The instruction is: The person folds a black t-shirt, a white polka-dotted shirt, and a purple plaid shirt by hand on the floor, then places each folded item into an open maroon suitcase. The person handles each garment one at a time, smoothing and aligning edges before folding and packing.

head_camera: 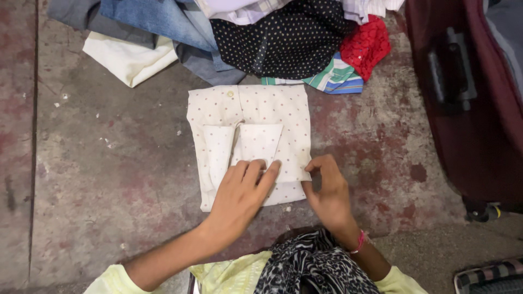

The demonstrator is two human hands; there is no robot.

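On the worn, red-stained concrete floor [98,179] in front of me, the biggest thing I see is a dark maroon suitcase [479,136] along the right edge. Across the top lies a heap of clothes [245,32]: blue denim, a black dotted piece, a red one, a green-striped one and a cream cloth. Just below the heap, nearly touching it, sits the folded cream dotted shirt [272,109], squared up with its sleeves turned in on top. My left hand [239,198] lies flat on the shirt's lower middle, fingers together and stretched, pressing the folded sleeve down. My right hand [329,193] is at the shirt's lower right edge, thumb and fingers pinching the fabric there. A pink band [360,241] circles the right wrist.
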